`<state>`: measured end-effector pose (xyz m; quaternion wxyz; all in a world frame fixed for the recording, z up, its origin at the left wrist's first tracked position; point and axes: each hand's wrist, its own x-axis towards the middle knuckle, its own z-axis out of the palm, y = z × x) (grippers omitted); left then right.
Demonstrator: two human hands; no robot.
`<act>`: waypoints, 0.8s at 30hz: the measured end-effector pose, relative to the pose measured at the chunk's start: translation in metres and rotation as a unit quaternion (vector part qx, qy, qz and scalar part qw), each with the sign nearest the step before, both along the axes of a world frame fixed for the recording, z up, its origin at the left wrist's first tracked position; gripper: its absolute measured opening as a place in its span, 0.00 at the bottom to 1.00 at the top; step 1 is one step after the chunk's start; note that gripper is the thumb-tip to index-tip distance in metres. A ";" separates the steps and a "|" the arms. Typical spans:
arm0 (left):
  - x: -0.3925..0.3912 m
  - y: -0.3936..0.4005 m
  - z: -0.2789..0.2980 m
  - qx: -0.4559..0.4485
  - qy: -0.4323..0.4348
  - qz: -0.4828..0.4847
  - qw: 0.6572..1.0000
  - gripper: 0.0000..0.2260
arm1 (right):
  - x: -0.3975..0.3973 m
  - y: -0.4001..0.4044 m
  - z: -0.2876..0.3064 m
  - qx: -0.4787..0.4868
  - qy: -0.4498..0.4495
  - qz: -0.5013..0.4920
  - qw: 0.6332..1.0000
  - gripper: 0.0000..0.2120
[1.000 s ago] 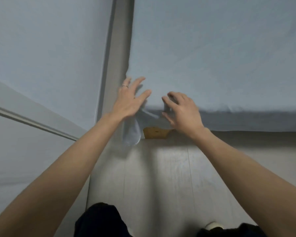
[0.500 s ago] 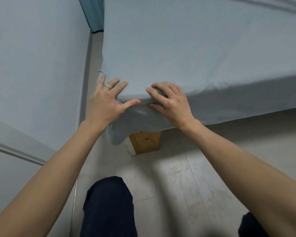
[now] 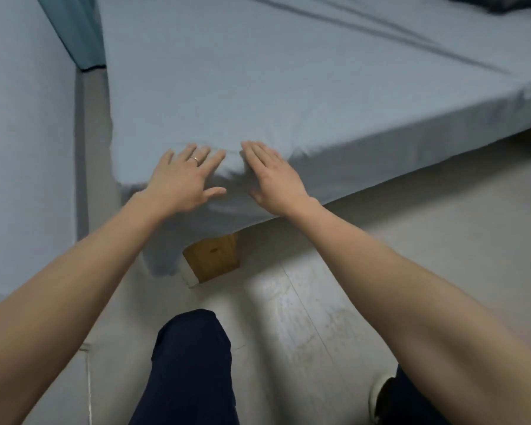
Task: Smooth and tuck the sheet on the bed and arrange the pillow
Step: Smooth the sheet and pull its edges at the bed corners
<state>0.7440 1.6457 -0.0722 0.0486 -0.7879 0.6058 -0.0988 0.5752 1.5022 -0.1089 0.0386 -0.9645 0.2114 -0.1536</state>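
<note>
A single head-worn view looks forward and steeply down from above, close over the bed (image 3: 258, 87) corner. The floor (image 3: 319, 302) fills 6 o'clock, the mattress runs toward 1 o'clock, the wall (image 3: 22, 148) stands at 9 o'clock.

I see a plain pale blue-grey sheet (image 3: 258, 87) with two thin darker stripes, a teal curtain (image 3: 74, 29), a honey-brown wooden bed leg (image 3: 215, 257), a light grey floor (image 3: 365, 256), navy trousers (image 3: 190, 369), and a silver ring (image 3: 196, 159).
</note>
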 end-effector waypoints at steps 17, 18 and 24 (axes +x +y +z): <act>-0.005 0.009 -0.019 -0.083 -0.048 -0.018 0.995 0.29 | -0.030 -0.008 0.008 0.093 0.101 -0.105 0.985 0.50; -0.006 0.009 -0.019 -0.081 -0.043 -0.015 0.996 0.29 | -0.031 -0.009 0.008 0.097 0.103 -0.105 0.984 0.50; 0.023 0.040 0.005 -0.122 0.060 0.040 0.990 0.36 | 0.000 -0.001 0.026 0.000 0.059 -0.050 0.997 0.45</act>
